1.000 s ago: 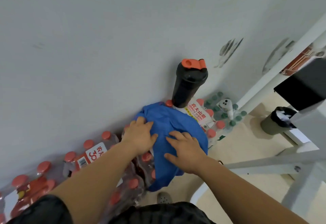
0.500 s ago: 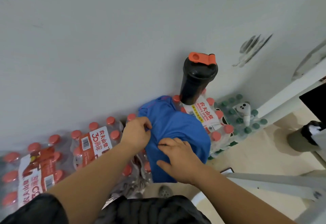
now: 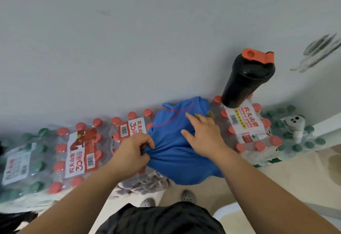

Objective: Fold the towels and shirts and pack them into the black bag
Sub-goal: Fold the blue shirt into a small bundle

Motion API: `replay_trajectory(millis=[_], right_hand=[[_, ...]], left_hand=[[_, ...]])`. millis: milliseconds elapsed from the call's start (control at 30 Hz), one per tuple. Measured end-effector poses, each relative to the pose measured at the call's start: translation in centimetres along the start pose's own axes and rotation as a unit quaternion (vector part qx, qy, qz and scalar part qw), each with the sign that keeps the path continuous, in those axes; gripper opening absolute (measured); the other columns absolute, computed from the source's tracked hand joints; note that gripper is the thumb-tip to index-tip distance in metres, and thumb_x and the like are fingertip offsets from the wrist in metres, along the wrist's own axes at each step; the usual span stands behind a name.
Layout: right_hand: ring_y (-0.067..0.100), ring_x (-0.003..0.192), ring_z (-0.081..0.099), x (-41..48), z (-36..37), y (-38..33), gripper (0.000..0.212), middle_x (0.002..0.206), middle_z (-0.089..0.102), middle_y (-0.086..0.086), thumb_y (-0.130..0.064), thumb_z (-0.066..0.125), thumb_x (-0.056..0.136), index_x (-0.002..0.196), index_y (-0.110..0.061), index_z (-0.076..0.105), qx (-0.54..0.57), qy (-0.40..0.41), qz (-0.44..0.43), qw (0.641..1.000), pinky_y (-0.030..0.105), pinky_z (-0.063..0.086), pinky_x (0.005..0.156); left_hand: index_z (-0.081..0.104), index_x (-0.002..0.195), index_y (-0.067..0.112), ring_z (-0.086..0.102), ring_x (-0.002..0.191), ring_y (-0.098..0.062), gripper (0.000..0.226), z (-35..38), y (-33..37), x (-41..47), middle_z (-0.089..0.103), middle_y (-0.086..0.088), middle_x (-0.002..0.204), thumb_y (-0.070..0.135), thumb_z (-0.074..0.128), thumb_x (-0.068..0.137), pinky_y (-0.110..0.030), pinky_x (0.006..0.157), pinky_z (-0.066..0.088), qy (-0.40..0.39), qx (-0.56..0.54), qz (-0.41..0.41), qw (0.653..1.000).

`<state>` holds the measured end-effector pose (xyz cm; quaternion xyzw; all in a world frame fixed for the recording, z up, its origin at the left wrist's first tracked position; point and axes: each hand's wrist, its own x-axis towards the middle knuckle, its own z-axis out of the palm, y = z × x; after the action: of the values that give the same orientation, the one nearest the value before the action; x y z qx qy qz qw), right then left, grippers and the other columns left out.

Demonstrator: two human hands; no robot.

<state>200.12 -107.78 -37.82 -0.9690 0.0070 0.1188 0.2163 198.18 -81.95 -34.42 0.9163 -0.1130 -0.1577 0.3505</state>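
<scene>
Pale grey wall (image 3: pixel 129 40) fills the background, and along its foot runs a row of shrink-wrapped packs of red-capped water bottles (image 3: pixel 81 152) serving as the work surface. On top of them lies the blue soft-knit shirt with pink stitching (image 3: pixel 175 141), its lower edge drooping off the front towards the floor. Left hand (image 3: pixel 131 152) is clenched on a bunched fold at the shirt's left edge, knuckles up, forearm reaching in from below. Right hand (image 3: pixel 203 134) lies flat on the cloth, fingers spread and pointing left, gripping nothing, pressing it down as far as this angle shows. Just right of the shirt, a tall black plastic shaker bottle with an orange flip lid (image 3: pixel 245 78) stands upright on another pack. Fabric looks smooth, puckered only at the pinch.
</scene>
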Motion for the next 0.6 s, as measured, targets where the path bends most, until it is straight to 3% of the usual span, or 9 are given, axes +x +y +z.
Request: replay_trajectory(millis=[133, 267, 333, 400, 467, 600], right_hand=[[0.032, 0.129, 0.044, -0.3, 1.5, -3.8, 0.070, 0.142, 0.052, 0.004, -0.062, 0.039, 0.097, 0.158, -0.032, 0.020, -0.063, 0.037, 0.001, 0.997, 0.047, 0.035, 0.107], [0.035, 0.120, 0.053, -0.4, 3.0, -6.7, 0.073, 0.124, 0.066, 0.009, -0.057, 0.043, 0.099, 0.160, -0.030, 0.014, -0.097, 0.013, 0.010, 0.995, 0.044, 0.044, 0.094], [0.036, 0.116, 0.056, -0.4, 3.8, -7.9, 0.074, 0.118, 0.068, 0.010, -0.057, 0.046, 0.098, 0.160, -0.031, 0.015, -0.118, -0.007, 0.027, 0.993, 0.041, 0.047, 0.087], [0.034, 0.117, 0.056, -0.5, 4.5, -9.1, 0.069, 0.122, 0.067, 0.008, -0.057, 0.050, 0.096, 0.156, -0.033, 0.027, -0.144, -0.015, 0.034, 0.989, 0.041, 0.048, 0.088], [0.032, 0.124, 0.050, -0.5, 4.9, -10.1, 0.070, 0.131, 0.060, 0.007, -0.056, 0.056, 0.093, 0.154, -0.032, 0.032, -0.161, -0.004, 0.025, 0.987, 0.042, 0.046, 0.097], [0.034, 0.147, 0.017, 0.2, 5.4, -12.1, 0.088, 0.163, 0.016, 0.006, -0.040, 0.064, 0.089, 0.159, -0.041, 0.009, -0.166, -0.016, -0.064, 0.984, 0.051, 0.022, 0.119]], left_hand=[[0.059, 0.086, 0.031, 0.055, 0.069, -0.018, 0.047, -2.4, -2.5, -2.2, 0.059, -0.004, 0.081, -0.012, 0.059, 0.068, -0.021, 0.056, 0.045, 0.002, -0.014, -0.033, 0.999], [0.056, 0.098, 0.031, 0.060, 0.076, -0.023, 0.049, -4.8, -6.0, -4.5, 0.061, -0.007, 0.090, -0.012, 0.053, 0.074, -0.042, 0.067, 0.052, -0.011, -0.059, -0.069, 0.996], [0.055, 0.102, 0.031, 0.061, 0.085, -0.023, 0.051, -5.8, -7.3, -5.6, 0.062, -0.004, 0.096, -0.013, 0.049, 0.076, -0.043, 0.072, 0.053, -0.012, -0.086, -0.074, 0.994], [0.056, 0.103, 0.030, 0.061, 0.093, -0.020, 0.052, -6.4, -8.2, -6.5, 0.062, 0.002, 0.101, -0.014, 0.045, 0.078, -0.042, 0.078, 0.054, -0.012, -0.120, -0.088, 0.989], [0.057, 0.102, 0.030, 0.060, 0.095, -0.023, 0.052, -6.6, -9.0, -6.9, 0.062, 0.001, 0.102, -0.013, 0.041, 0.079, -0.044, 0.080, 0.053, -0.009, -0.163, -0.113, 0.980], [0.059, 0.099, 0.028, 0.058, 0.094, -0.030, 0.047, -6.6, -10.6, -7.3, 0.062, -0.006, 0.099, -0.011, 0.040, 0.080, -0.042, 0.076, 0.049, 0.000, -0.229, -0.138, 0.963]])
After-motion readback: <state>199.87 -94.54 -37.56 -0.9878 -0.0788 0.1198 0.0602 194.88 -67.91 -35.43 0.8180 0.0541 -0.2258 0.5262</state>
